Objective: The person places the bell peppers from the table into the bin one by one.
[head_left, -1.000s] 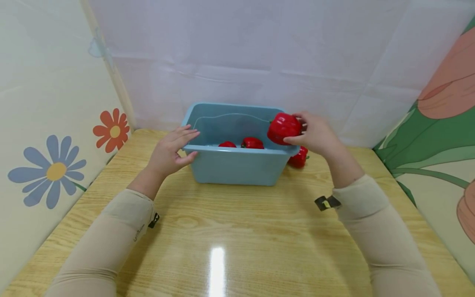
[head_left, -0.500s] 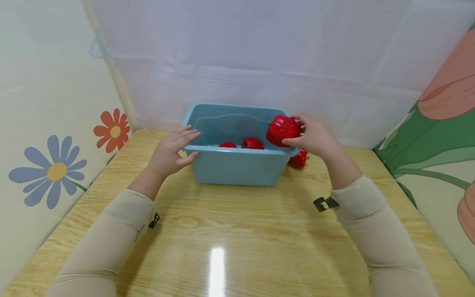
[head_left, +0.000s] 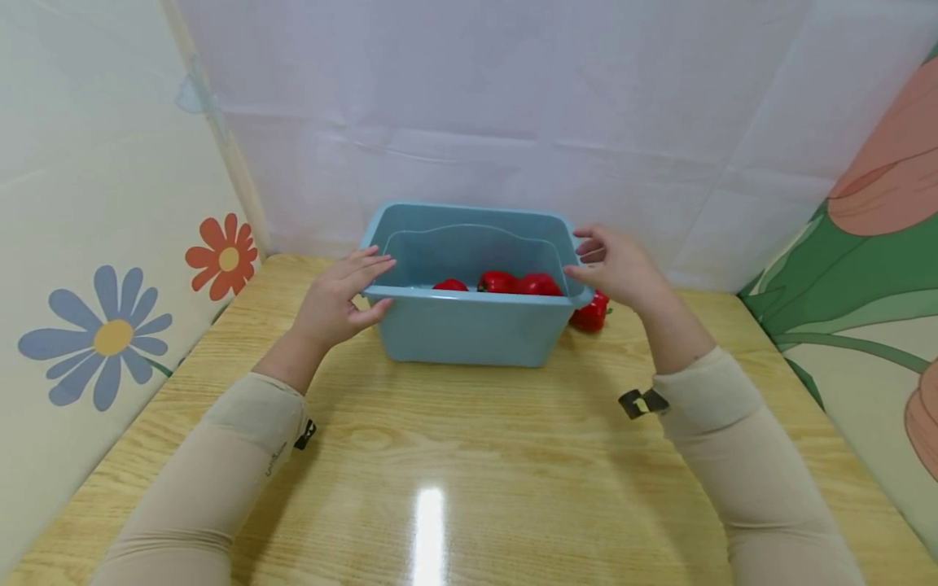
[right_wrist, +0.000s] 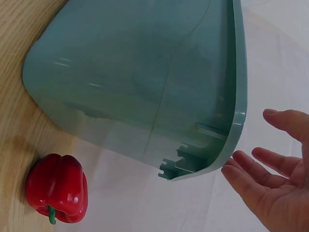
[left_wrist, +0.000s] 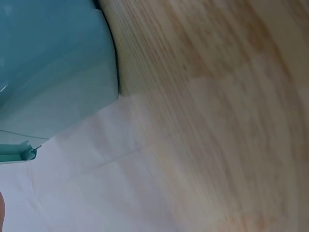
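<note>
A blue plastic bin (head_left: 469, 330) stands on the table, with red bell peppers (head_left: 541, 285) lying inside, partly hidden by its front wall. My left hand (head_left: 339, 299) rests on the bin's left rim, fingers over the edge and thumb at the front corner. At the right rim hovers my right hand (head_left: 614, 264), its fingers spread and holding nothing. The right wrist view shows that hand's fingertips (right_wrist: 236, 169) close by the bin's rim. Outside the bin, by its right end, another red bell pepper (right_wrist: 57, 188) with a green stem sits on the table.
The wooden table (head_left: 469, 456) reaches forward to a white sheet (head_left: 469, 106) hung behind the bin. Panels with painted flowers (head_left: 111, 338) close off the left and right sides.
My right hand has let go of the red bell pepper it held over the bin's right end, and that pepper now lies inside. The left hand has stayed on the rim.
</note>
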Demonstrator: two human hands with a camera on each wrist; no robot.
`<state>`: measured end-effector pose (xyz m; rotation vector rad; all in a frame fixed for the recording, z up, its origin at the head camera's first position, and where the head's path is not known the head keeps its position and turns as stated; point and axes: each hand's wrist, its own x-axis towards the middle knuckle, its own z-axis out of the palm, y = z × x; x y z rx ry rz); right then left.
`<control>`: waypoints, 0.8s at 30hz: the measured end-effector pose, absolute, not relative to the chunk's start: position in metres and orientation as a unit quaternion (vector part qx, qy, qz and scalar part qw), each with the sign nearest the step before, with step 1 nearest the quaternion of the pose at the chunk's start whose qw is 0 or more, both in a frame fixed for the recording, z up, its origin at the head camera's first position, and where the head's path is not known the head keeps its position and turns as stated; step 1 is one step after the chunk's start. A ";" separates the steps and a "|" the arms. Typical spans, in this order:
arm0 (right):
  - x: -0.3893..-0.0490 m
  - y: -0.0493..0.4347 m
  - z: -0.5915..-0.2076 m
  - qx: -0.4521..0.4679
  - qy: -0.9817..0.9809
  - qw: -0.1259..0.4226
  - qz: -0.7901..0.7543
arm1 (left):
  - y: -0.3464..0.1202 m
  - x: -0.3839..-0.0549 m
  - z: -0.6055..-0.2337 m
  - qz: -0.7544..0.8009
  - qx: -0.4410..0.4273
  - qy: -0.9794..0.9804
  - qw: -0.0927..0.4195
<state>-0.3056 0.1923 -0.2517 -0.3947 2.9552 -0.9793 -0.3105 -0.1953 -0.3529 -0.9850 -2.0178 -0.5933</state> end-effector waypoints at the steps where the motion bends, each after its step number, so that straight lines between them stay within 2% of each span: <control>1: -0.306 0.193 -0.252 -0.125 0.941 0.001 -0.315 | -0.195 -0.310 -0.353 -0.235 -0.389 -0.797 0.398; 24: -0.307 0.198 -0.256 -0.122 0.939 0.007 -0.321 | -0.196 -0.310 -0.352 -0.252 -0.398 -0.792 0.388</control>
